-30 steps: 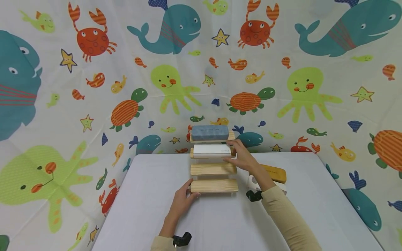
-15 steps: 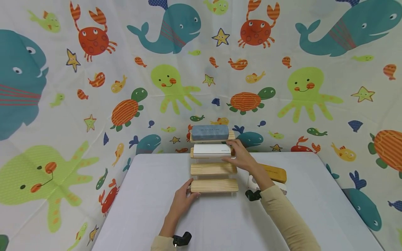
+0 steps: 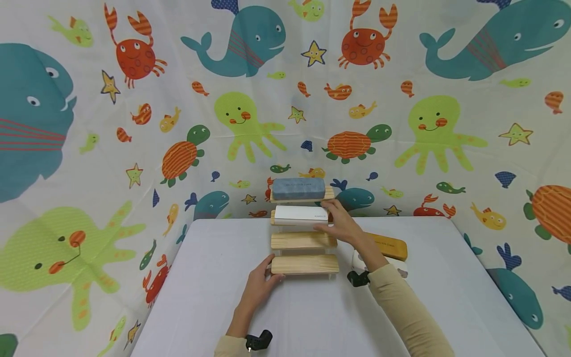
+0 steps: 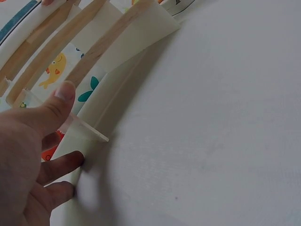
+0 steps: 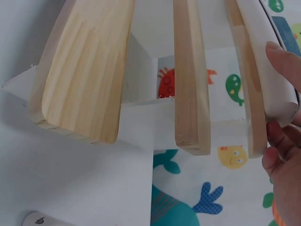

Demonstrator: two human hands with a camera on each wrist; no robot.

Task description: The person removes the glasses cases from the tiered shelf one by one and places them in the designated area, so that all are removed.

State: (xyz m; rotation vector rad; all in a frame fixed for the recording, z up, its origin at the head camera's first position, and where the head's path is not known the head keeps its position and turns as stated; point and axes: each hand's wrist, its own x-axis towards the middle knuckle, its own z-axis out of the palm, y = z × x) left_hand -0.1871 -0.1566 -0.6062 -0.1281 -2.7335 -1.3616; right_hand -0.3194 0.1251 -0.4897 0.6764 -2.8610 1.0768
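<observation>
A white fabric backdrop (image 3: pixel 276 144) printed with sea animals fills the head view from 9 o'clock through 12 to 3. A teal whale (image 3: pixel 495 44) swims at 2 o'clock, a red crab (image 3: pixel 136 59) lifts its claws at 10, a lime-green octopus (image 3: pixel 49 258) sprawls at 8 and an orange-shelled turtle (image 3: pixel 555 213) sits at 3. Faint creases cross the cloth. At 6 o'clock stretches a white table (image 3: pixel 308 317) with rounded far corners, perhaps cloth-covered, though the dim wrist views leave that uncertain. Soft light casts pale, blurred shadows.
</observation>
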